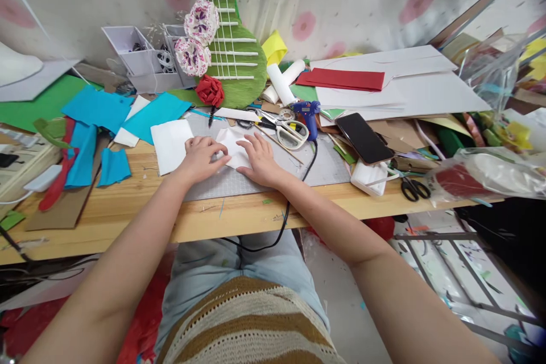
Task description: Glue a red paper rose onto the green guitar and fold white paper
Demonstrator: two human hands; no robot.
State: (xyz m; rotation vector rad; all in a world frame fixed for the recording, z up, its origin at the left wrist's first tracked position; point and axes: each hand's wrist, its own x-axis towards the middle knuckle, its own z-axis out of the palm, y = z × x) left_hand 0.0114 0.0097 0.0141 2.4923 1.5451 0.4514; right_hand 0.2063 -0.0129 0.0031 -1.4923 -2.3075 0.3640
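A small piece of white paper (231,139) with creases lies on the grey cutting mat (222,185) between my hands. My left hand (203,158) is at its left edge, fingers curled and thumb close to the index finger, closed on the paper. Flat on the paper's right side rests my right hand (263,160), its fingers apart. Another white paper sheet (171,145) lies just left of my left hand. Beyond my right hand are white-handled scissors (292,132), a thin wooden stick (279,145) and a blue glue gun (307,115) with a black cord.
Behind the mat stands a green guitar-shaped piece (241,57) with paper flowers (201,23). Blue paper pieces (160,116) lie left. To the right are a phone (363,137), black-handled scissors (414,188), folded red paper (341,79) and white boards (439,94).
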